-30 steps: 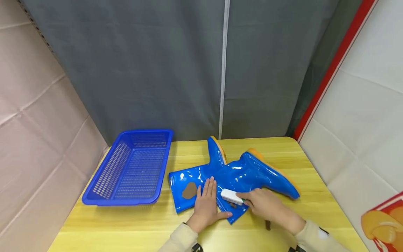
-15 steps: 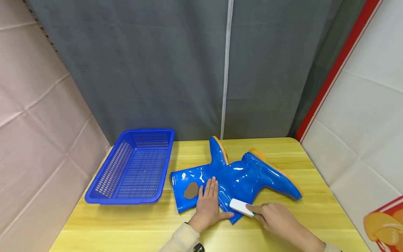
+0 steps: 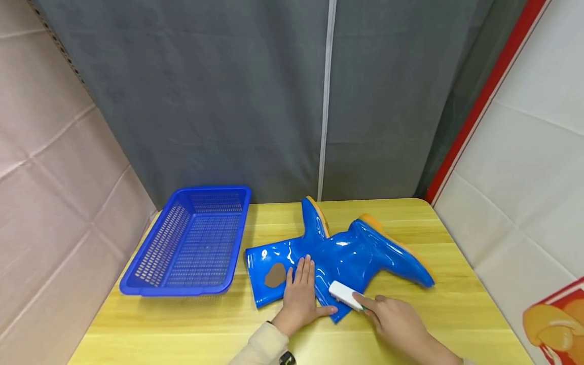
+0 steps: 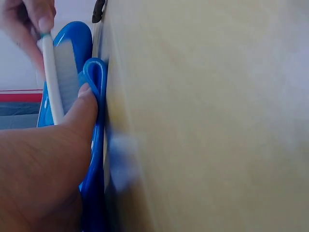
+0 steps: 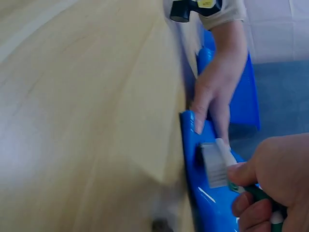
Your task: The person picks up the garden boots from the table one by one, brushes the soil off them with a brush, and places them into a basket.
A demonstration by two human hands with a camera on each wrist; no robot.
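Note:
Two glossy blue rain boots with orange soles lie on their sides, shafts overlapping. The left boot (image 3: 269, 253) has a brown patch (image 3: 275, 275) on its shaft. My left hand (image 3: 298, 304) rests spread over the shafts, its thumb on the opening of the right boot (image 3: 347, 258). My right hand (image 3: 397, 320) grips the green handle of a white scrub brush (image 3: 345, 295), index finger along its back. In the right wrist view, the bristles (image 5: 215, 165) face the right boot's shaft near its opening, with a dark patch (image 5: 199, 155) beside them.
A blue perforated plastic basket (image 3: 219, 284) stands on the left of the wooden table (image 3: 182, 329). A small dark brown piece (image 4: 99, 10) lies on the tabletop near the boots. Grey fabric hangs behind, with pale panels at both sides.
The brush slid towards the near right, down to the boot opening, then slightly back up and left. My right hand moved with it. The left hand stays on the shafts.

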